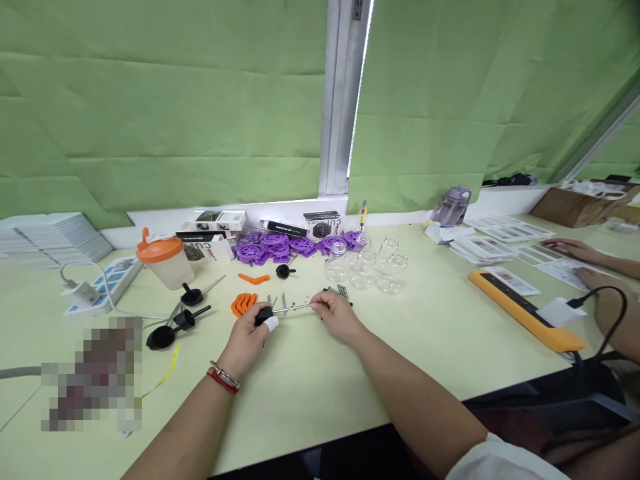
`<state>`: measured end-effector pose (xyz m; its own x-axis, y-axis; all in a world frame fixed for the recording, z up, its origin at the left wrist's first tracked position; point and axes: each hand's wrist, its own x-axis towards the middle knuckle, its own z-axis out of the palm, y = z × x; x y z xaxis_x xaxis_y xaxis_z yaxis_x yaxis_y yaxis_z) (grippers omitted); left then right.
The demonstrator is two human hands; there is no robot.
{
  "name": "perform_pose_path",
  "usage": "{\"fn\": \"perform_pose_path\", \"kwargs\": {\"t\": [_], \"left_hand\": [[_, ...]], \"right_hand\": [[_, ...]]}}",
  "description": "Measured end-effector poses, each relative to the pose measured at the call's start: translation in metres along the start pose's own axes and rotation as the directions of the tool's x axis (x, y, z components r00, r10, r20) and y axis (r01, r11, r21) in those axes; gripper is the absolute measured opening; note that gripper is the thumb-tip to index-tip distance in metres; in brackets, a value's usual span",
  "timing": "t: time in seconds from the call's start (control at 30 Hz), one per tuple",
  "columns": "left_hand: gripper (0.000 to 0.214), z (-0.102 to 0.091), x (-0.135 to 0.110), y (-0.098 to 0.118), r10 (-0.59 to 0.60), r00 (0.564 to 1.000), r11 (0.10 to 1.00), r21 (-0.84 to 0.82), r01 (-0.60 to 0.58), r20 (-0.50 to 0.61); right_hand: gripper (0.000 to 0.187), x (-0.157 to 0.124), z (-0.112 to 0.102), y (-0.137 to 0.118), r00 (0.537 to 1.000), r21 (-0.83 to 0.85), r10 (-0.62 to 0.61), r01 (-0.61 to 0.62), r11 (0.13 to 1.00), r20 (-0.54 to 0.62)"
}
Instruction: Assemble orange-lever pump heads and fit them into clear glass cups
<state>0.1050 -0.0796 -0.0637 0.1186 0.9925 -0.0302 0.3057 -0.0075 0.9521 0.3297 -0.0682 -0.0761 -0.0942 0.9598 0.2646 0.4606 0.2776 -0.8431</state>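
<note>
My left hand [249, 337], with white tape on its thumb, is closed around a black plastic part [263, 315]. A thin metal rod [293, 309] sticks out of that part to the right. The fingertips of my right hand [336, 316] pinch the rod's far end; any small piece between them is too small to make out. Just beyond my hands lie curved orange pieces [244, 304] and short metal pins [284, 303]. Small springs [343, 291] and some dark pieces rest behind my right hand, partly hidden by it.
Black parts with rods [185, 319] lie at left near an orange-lidded shaker [163, 260] and a power strip [113, 283]. Purple plastic parts [275, 247], boxes [207, 247] and clear glass jars [363, 270] stand behind. At right are an orange power strip [520, 310] and another person's hands [575, 251].
</note>
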Motion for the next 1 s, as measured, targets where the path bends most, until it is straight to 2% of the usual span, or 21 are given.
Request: {"fn": "perform_pose_path", "kwargs": {"t": [0.27, 0.37, 0.57, 0.73, 1.0], "left_hand": [[0.033, 0.001, 0.001, 0.002, -0.01, 1.0, 1.0, -0.013, 0.01, 0.004], [0.033, 0.001, 0.002, -0.001, -0.002, 1.0, 1.0, -0.018, 0.003, 0.005], [0.039, 0.0, 0.002, -0.002, -0.006, 1.0, 1.0, -0.026, 0.006, 0.016], [0.037, 0.0, 0.002, 0.002, 0.007, 0.999, 0.999, -0.045, -0.005, 0.037], [0.034, 0.001, 0.003, 0.001, -0.008, 0.999, 1.0, -0.028, 0.009, 0.038]], "right_hand": [[0.023, 0.002, -0.001, 0.002, 0.999, -0.08, -0.04, 0.042, 0.996, 0.028], [0.02, 0.002, 0.001, 0.005, 0.999, -0.047, -0.047, 0.047, 0.998, 0.002], [0.015, 0.001, 0.005, 0.003, 0.998, 0.057, 0.022, -0.019, 0.998, -0.054], [0.013, 0.002, 0.002, -0.001, 0.999, -0.045, -0.002, 0.001, 0.999, -0.044], [0.021, 0.003, -0.001, -0.007, 1.0, -0.195, -0.014, 0.012, 0.981, -0.008]]}}
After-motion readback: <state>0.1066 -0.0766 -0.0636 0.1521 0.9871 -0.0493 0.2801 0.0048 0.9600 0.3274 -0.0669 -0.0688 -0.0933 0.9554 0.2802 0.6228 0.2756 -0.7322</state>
